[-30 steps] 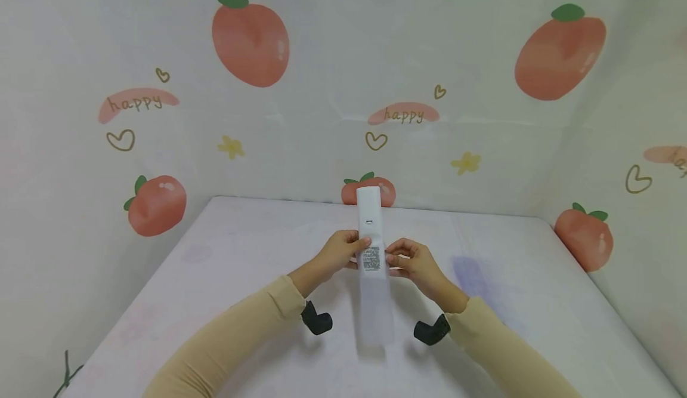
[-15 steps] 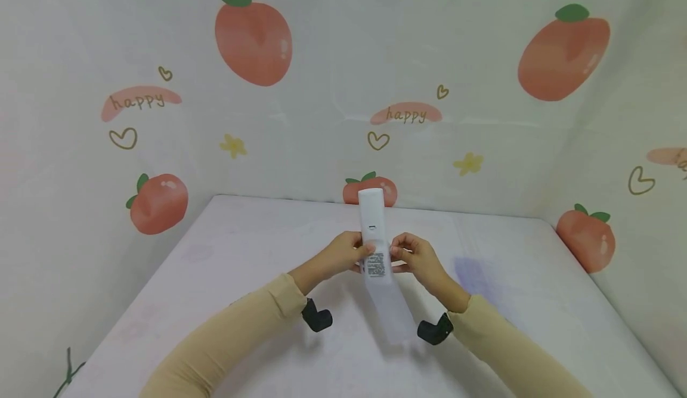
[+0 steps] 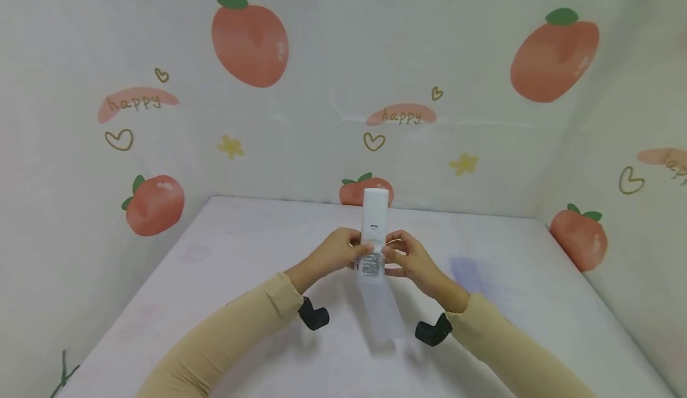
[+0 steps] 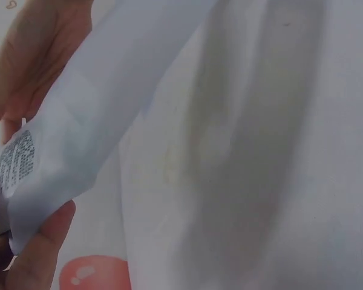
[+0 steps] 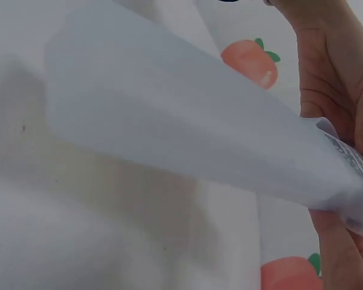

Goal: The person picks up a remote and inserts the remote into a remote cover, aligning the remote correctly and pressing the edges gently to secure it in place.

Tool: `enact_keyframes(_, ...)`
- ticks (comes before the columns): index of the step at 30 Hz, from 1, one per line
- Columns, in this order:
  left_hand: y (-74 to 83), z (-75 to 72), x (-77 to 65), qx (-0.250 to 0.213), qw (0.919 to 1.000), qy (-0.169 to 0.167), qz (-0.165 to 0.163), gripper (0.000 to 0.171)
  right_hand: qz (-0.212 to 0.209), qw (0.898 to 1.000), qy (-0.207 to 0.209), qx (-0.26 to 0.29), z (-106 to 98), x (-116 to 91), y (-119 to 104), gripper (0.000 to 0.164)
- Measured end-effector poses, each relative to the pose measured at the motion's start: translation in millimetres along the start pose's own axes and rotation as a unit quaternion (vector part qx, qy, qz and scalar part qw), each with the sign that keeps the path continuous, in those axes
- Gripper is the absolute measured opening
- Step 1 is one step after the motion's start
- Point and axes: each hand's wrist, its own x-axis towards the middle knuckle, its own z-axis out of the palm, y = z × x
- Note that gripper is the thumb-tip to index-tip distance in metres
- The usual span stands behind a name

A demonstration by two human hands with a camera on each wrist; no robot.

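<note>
1. Device (image 3: 374, 210): white, slim, held above the table (image 3: 257, 237), between both hands; small slot (image 3: 374, 227) above a printed label (image 3: 370, 264).
2. Wrapper (image 3: 382, 311): translucent, over the label end of the device, trailing below it at a slant.
3. Left hand (image 3: 338, 252): at the device's left edge; thumb across its front, fingers behind, closed firmly on it.
4. Right hand (image 3: 413, 259): at the device's right edge; thumb and bent fingers nearly together, pinching the wrapper there; exact contact partly hidden.
5. Black mounts (image 3: 313, 314), two: one on each wrist, below the device to either side.
6. Purple patch (image 3: 467, 272): on the table, right of the device.
7. Backdrop (image 3: 316, 88): white, fruit-printed, behind the device.
</note>
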Motion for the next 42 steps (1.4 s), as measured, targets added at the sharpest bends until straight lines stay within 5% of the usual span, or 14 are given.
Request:
enact_keyframes(4, -1.4, -2.3, 1.1, -0.02, 0.9997, 0.009, 0.01, 0.031, 0.015, 1.0, 0.019, 0.002, 2.6, 4.2, 2.0, 0.046)
enact_keyframes(7, -4.8, -4.3, 1.7, -0.077, 0.9969, 0.009, 0.015, 0.032, 0.024, 0.999, 0.036, 0.007, 1.8, 6.9, 3.7, 0.037)
enact_keyframes(14, -13.3, -4.5, 1.1, -0.228, 0.9731, 0.028, -0.015, 0.045, 0.011, 0.998, 0.051, 0.037, -5.3, 9.4, 3.9, 0.025)
enact_keyframes(20, -18.8, 4.4, 0.9, -0.232, 0.9701, 0.053, -0.046, 0.024, 0.013, 0.999, 0.039, 0.023, -3.5, 10.0, -1.7, 0.028)
enact_keyframes(31, -20.3, 11.0, 1.7, -0.269, 0.9591, 0.076, -0.045, 0.022, 0.02, 0.998, 0.05, 0.014, 1.8, 10.8, -6.5, 0.044)
enact_keyframes(42, -19.8, 11.1, -0.3, -0.254, 0.961, 0.101, -0.042, 0.022, 0.008, 0.997, -0.02, -0.069, 0.8, 5.8, -9.1, 0.049)
